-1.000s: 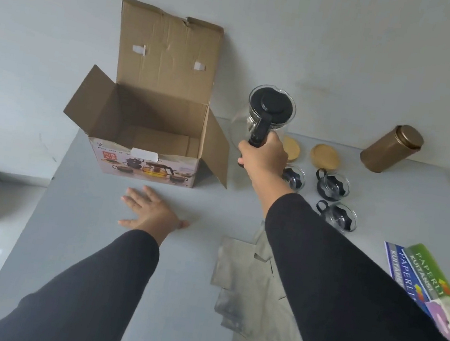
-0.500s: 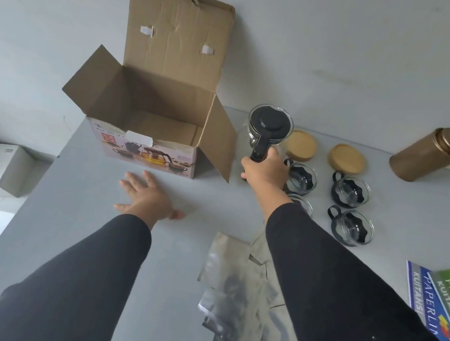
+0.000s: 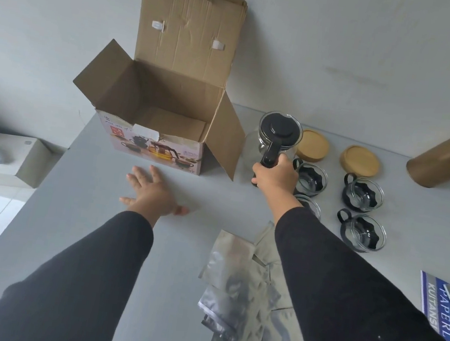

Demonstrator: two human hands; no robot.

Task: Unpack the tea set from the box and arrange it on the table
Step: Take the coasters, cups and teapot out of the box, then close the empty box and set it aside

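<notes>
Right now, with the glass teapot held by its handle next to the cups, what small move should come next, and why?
Probably let go of the teapot. The right hand grips its black handle, and it looks set down on the table between the open box and the glass cups. The left hand lies flat on the table.

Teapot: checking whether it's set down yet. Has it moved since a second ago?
Yes. The teapot has come down toward the wooden coasters.
</notes>
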